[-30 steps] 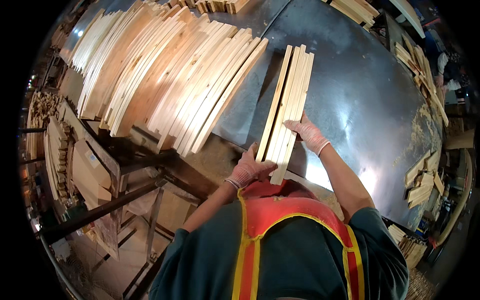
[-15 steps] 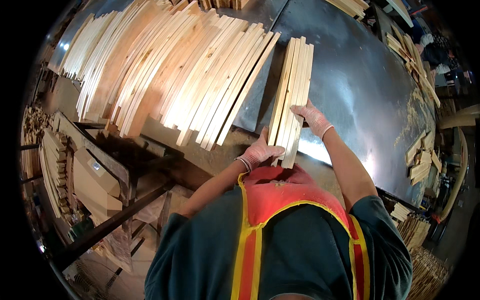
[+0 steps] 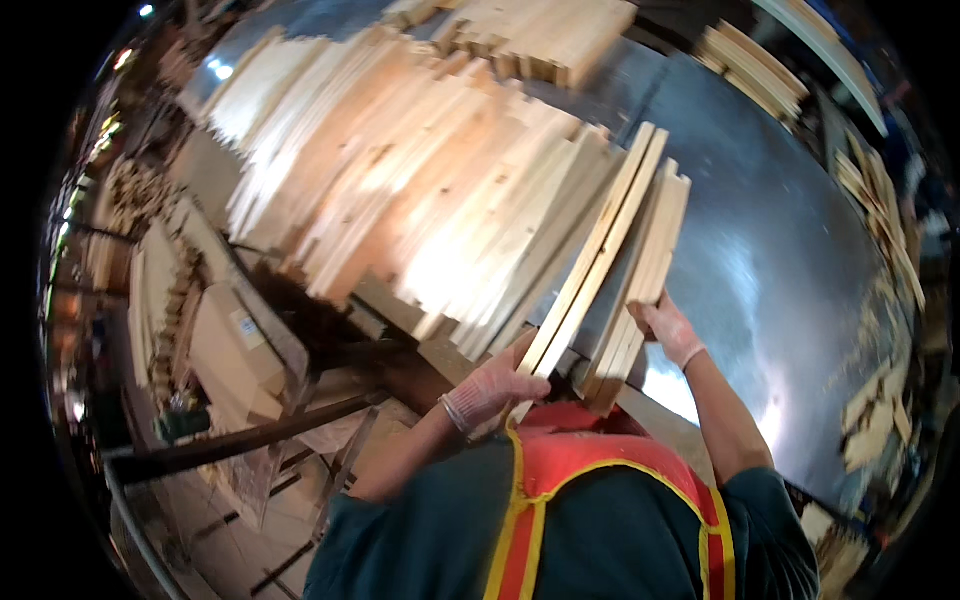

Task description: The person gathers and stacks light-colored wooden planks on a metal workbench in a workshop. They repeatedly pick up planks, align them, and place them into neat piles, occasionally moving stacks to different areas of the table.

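Gloved left hand (image 3: 490,390) grips the near end of a pair of pale wooden strips (image 3: 600,250), thumb laid across, while the right hand (image 3: 670,332) clasps a second bundle of strips (image 3: 650,265) from its right side. Both loads extend across the near edge of a dark tabletop (image 3: 730,240), side by side with a gap between them. Their long axes slant alike: near ends by the worker's red apron (image 3: 600,450), far ends pointing away and rightward toward the tabletop's far edge. To their left, a broad row of strips (image 3: 400,190) covers the tabletop's left part, its lengths leaning the same way. Behind it sits a stack of short boards (image 3: 540,30) by the far edge. Loose offcuts (image 3: 875,420) lie along the right edge. Left of the tabletop, below the row, stands a brown box (image 3: 235,345) with a pale label; what it holds cannot be told.
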Tool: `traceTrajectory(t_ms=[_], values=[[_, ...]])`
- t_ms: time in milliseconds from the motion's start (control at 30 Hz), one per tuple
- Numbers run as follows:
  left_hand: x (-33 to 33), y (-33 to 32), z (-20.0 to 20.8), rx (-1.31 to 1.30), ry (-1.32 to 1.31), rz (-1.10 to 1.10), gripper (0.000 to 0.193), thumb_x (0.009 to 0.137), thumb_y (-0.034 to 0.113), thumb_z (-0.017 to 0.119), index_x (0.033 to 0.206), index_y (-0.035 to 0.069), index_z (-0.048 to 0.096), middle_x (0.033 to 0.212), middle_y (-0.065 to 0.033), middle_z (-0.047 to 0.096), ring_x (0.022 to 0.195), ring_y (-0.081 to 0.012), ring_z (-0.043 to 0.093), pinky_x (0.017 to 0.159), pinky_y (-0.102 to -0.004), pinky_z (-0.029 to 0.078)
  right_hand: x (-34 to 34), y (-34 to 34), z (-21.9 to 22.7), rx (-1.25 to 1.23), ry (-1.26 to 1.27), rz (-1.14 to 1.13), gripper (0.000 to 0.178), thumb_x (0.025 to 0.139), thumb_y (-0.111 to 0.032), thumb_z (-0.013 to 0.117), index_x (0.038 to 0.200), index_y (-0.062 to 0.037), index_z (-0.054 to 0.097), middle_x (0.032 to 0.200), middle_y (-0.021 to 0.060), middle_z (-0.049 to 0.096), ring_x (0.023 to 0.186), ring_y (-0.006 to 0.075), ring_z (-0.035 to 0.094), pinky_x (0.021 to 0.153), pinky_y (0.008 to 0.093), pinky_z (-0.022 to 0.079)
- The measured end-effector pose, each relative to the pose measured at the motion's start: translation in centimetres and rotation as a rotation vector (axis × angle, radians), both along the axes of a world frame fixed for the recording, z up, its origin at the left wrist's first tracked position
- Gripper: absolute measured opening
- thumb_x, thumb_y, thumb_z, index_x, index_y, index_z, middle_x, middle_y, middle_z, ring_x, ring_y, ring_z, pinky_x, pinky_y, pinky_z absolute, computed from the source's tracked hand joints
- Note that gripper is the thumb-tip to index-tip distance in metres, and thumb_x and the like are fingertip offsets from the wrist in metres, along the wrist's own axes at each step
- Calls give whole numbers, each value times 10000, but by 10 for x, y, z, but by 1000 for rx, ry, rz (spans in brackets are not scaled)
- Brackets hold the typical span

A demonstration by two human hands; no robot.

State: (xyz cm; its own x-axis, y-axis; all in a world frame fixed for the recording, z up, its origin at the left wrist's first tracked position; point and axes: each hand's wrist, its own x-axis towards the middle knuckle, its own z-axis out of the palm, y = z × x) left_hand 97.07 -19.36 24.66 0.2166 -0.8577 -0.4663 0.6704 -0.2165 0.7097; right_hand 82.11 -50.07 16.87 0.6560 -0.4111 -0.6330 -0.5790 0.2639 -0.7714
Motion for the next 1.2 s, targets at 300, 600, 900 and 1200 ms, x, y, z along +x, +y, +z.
traceTrajectory(t_ms=[300, 600, 900, 1200], values=[[151, 41, 35, 1062, -1145, -518, 510, 785, 248, 798, 1241, 41, 706, 1236, -207, 724, 1103, -344, 720, 977, -422, 579, 99, 50, 4, -181, 3, 332, 1248, 868, -436, 837, 1612, 104, -8, 1524, 272, 531, 1410, 342, 529, 1187, 344, 376], [190, 5, 32, 1193, -1476, -60, 575, 872, 369, 725, 1385, 135, 611, 1449, -216, 589, 1289, -407, 609, 1042, -453, 526, 80, 35, -22, -75, -142, 244, 1180, 882, -405, 848, 1634, 67, 71, 1571, 251, 486, 1473, 319, 456, 1218, 339, 329], [178, 58, -5, 1630, -1796, 212, 750, 903, 367, 702, 1574, 149, 448, 1579, -152, 488, 1426, -350, 484, 1083, -408, 458, 82, 39, -27, -46, -177, 207, 1173, 881, -281, 867, 1654, 18, 38, 1550, 228, 516, 1436, 297, 488, 1196, 346, 356], [15, 9, -115, 567, 42, 1179, 565, 938, 555, 694, 1221, 66, 677, 1313, -160, 689, 1118, -314, 675, 915, -416, 513, 95, 50, -3, 101, -13, 103, 1049, 897, -360, 837, 1620, -8, 164, 1401, 165, 597, 1262, 237, 568, 1108, 330, 436]])
